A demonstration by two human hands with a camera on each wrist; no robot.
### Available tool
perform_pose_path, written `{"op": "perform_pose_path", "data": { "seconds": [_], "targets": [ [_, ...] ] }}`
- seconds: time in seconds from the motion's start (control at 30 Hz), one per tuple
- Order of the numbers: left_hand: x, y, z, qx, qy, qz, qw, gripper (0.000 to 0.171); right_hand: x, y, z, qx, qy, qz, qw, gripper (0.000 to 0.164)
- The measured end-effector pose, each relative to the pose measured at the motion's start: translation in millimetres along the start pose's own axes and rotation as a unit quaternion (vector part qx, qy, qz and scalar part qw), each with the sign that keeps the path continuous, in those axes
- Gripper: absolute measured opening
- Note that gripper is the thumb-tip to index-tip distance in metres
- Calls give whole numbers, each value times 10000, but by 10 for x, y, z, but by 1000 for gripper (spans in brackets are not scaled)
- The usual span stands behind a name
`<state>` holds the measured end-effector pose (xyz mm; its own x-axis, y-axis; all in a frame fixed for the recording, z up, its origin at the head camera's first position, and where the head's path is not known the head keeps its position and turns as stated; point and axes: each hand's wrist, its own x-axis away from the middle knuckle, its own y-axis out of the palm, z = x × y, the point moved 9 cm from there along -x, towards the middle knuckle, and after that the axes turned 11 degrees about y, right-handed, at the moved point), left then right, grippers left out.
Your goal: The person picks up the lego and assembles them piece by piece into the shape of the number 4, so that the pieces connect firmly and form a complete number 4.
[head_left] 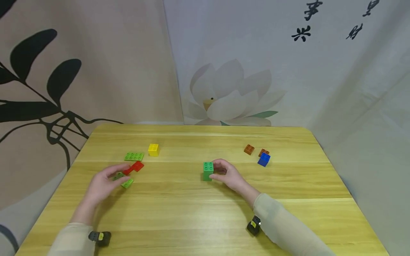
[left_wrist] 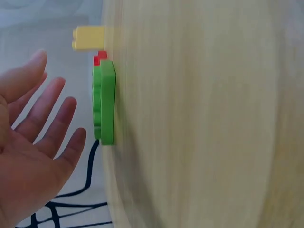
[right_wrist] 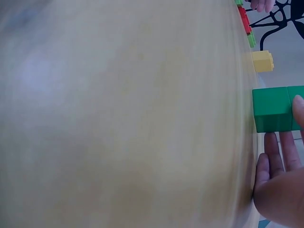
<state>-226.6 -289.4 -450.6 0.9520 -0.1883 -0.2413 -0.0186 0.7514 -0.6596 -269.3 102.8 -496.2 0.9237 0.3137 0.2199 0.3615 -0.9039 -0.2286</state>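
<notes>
On the middle of the table stands a dark green stack of two toy bricks (head_left: 208, 171). My right hand (head_left: 229, 174) holds it from the right side; in the right wrist view the thumb lies over the upper green brick (right_wrist: 295, 122). Over at the left, my left hand (head_left: 100, 185) hovers above a flat light green brick (head_left: 129, 183), fingers spread and loosely extended. A gap shows between those fingers and the light green brick (left_wrist: 108, 102) in the left wrist view. Red bricks (head_left: 138, 166) lie just beyond that brick, partly behind the fingertips.
Farther back on the left are another light green brick (head_left: 134, 156) and a yellow brick (head_left: 153, 150). To the right lie a brown brick (head_left: 248, 149), a second brown brick (head_left: 264, 151) and a blue brick (head_left: 263, 160). A printed cloth hangs behind the wooden table (head_left: 198, 220).
</notes>
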Motion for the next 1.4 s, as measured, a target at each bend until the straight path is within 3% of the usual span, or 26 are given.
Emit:
{"op": "perform_pose_path", "data": {
  "seconds": [0.23, 0.53, 0.87, 1.13, 1.4],
  "targets": [
    [16, -9, -87, -113, -142, -417, 9990, 44, 4, 0, -11, 18, -23, 21, 10000, 40],
    [19, 15, -133, -176, 173, -833, 9962, 50, 3, 10, 5, 48, 27, -23, 10000, 40],
    [20, 42, -218, 2, 305, -964, 9949, 50, 0, 28, -9, 24, 6, -67, 10000, 41],
    [7, 66, -303, 105, 117, -1100, 9938, 49, 190, 37, -313, 78, -70, -72, 9999, 38],
    [10, 86, -350, 154, 83, -1198, 9926, 51, 99, 34, -198, 11, -70, -116, 9999, 39]
  ]
}}
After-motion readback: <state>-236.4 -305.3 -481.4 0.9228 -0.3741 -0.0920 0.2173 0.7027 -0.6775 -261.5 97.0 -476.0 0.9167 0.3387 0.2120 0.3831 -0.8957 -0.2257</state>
